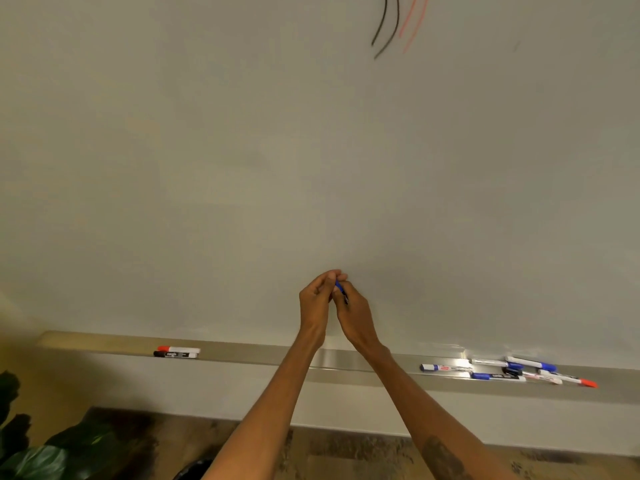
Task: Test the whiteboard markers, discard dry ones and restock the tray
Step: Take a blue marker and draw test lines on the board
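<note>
- Low at centre frame, both forearms rise from the bottom edge and converge, the left hand (316,299) and right hand (356,311) touching before the board (207,150).
- Both hands curl their fingers round a blue marker (340,289); only a short stretch of it shows.
- On the tray (259,355) lie two markers (177,352) lower left and a marker pile (512,370) lower right.
- Black strokes (385,26) and red strokes (414,22) mark the upper right.

Both arms reach forward, left hand (317,299) and right hand (356,311) touching, fingers curled together.
</note>
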{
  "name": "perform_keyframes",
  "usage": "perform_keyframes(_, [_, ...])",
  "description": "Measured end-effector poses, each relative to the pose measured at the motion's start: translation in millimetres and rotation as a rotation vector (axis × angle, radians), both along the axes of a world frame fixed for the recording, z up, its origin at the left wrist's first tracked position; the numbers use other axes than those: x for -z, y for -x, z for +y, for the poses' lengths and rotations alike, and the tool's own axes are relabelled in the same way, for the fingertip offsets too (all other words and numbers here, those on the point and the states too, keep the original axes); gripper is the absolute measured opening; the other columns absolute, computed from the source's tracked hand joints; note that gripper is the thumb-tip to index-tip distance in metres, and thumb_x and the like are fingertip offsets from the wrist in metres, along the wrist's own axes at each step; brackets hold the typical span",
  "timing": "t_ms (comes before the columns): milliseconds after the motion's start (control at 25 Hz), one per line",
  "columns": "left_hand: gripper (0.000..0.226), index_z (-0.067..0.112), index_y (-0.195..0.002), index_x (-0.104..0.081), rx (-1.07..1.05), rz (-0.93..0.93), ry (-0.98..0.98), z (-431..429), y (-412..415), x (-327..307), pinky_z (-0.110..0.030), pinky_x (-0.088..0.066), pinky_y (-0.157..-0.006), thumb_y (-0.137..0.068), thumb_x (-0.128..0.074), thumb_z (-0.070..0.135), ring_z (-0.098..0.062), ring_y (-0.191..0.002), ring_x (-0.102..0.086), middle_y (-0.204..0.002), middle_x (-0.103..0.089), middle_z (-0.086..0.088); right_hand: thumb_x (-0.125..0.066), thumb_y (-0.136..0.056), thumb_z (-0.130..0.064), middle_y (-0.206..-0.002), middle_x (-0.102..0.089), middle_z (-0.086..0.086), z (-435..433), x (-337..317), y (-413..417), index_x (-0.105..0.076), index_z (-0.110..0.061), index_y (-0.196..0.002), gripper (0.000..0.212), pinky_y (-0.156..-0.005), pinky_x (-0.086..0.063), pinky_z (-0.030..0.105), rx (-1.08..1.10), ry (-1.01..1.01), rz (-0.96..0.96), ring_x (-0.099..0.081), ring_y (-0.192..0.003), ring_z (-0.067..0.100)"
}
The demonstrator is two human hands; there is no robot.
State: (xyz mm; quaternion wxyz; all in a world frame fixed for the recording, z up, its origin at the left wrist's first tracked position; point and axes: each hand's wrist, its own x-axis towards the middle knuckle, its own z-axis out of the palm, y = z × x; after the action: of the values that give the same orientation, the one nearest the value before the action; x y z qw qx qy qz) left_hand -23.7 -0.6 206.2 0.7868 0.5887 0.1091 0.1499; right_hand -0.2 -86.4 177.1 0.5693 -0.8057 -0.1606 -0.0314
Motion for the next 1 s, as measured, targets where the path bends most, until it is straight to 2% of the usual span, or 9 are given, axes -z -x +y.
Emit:
perform_keyframes(160, [0.020,0.018,-0.099,-0.074,-0.018,-0.036,-0.009,4,-2,-30,-0.023,-0.056,-0.082,-0.101,-0.054,0.017,-0.015,-0.095,-0.071,-0.094,-0.077,0.002,-0.040,-0.105,-0.034,-0.097,-0.067,-0.007,5,-30,-2,-0.051,-0.018,-0.138,0.038,-0.073,-0.052,0.022,0.100,0.125,-0.114,-0.063,-0.076,0.006])
perform_keyframes(200, [0.020,0.018,-0.098,-0.074,-0.011,-0.055,-0.010,5,-2,-39,-0.021,-0.055,-0.080,-0.101,-0.054,0.017,-0.012,-0.092,-0.071,-0.092,-0.077,0.004,-0.040,-0.105,-0.035,-0.098,-0.069,-0.006,5,-38,-4,-0.051,-0.018,-0.138,0.040,-0.074,-0.053,0.022,0.095,0.123,-0.132,-0.064,-0.078,0.008])
perform_keyframes(320, [0.020,0.016,-0.099,-0.073,0.015,-0.135,-0.024,8,-3,-67,-0.020,-0.055,-0.078,-0.101,-0.053,0.015,-0.009,-0.089,-0.071,-0.090,-0.077,0.006,-0.043,-0.104,-0.035,-0.118,-0.069,-0.003,3,-66,-10,-0.051,-0.020,-0.140,0.040,-0.090,-0.054,0.027,0.023,0.027,-0.148,-0.066,-0.101,0.010])
perform_keyframes(440, [0.021,0.008,-0.103,-0.072,0.044,-0.247,-0.067,8,-7,-102,-0.023,-0.056,-0.081,-0.102,-0.052,0.014,-0.014,-0.093,-0.071,-0.094,-0.076,-0.001,-0.046,-0.103,-0.034,-0.125,-0.066,-0.007,-3,-106,-14,-0.055,-0.024,-0.137,0.037,-0.099,-0.049,0.024,-0.055,-0.102,-0.142,-0.062,-0.113,0.004])
perform_keyframes(560, [0.025,-0.001,-0.109,-0.070,0.064,-0.349,-0.115,7,-15,-140,-0.029,-0.056,-0.086,-0.102,-0.051,0.015,-0.020,-0.097,-0.070,-0.102,-0.074,-0.012,-0.045,-0.104,-0.029,-0.100,-0.067,-0.012,-11,-155,-11,-0.061,-0.018,-0.128,0.031,-0.083,-0.050,0.017,-0.100,-0.153,-0.191,-0.062,-0.090,-0.004])
perform_keyframes(680, [0.026,-0.003,-0.109,-0.069,0.099,-0.421,-0.159,3,-20,-171,-0.034,-0.055,-0.095,-0.102,-0.051,0.014,-0.022,-0.099,-0.069,-0.103,-0.074,-0.014,-0.044,-0.105,-0.024,-0.072,-0.053,-0.011,-23,-197,-9,-0.063,-0.015,-0.104,0.021,-0.060,-0.040,0.013,-0.118,-0.182,-0.212,-0.051,-0.060,-0.004])
perform_keyframes(760, [0.024,0.002,-0.106,-0.069,0.105,-0.464,-0.153,1,-21,-188,-0.033,-0.055,-0.093,-0.103,-0.049,0.014,-0.020,-0.097,-0.069,-0.098,-0.074,-0.010,-0.042,-0.105,-0.025,-0.069,-0.048,-0.006,-32,-214,-7,-0.063,-0.014,-0.101,0.024,-0.055,-0.035,0.012,-0.158,-0.190,-0.210,-0.044,-0.053,-0.001])
perform_keyframes(880, [0.023,0.007,-0.104,-0.068,0.055,-0.483,-0.062,7,-27,-219,-0.027,-0.056,-0.085,-0.104,-0.048,0.019,-0.020,-0.094,-0.071,-0.093,-0.075,-0.006,-0.041,-0.105,-0.032,-0.069,-0.043,-0.002,-33,-222,1,-0.061,-0.025,-0.125,0.029,-0.049,-0.031,0.015,-0.255,-0.148,-0.143,-0.036,-0.052,0.001])
perform_keyframes(1000, [0.023,0.006,-0.110,-0.069,0.067,-0.523,-0.181,6,-29,-239,-0.025,-0.057,-0.085,-0.102,-0.051,0.019,-0.020,-0.100,-0.072,-0.099,-0.076,-0.007,-0.043,-0.104,-0.034,-0.063,-0.048,-0.001,-27,-233,1,-0.062,-0.019,-0.107,0.025,-0.042,-0.029,0.016,-0.264,-0.297,0.047,-0.036,-0.045,0.003])
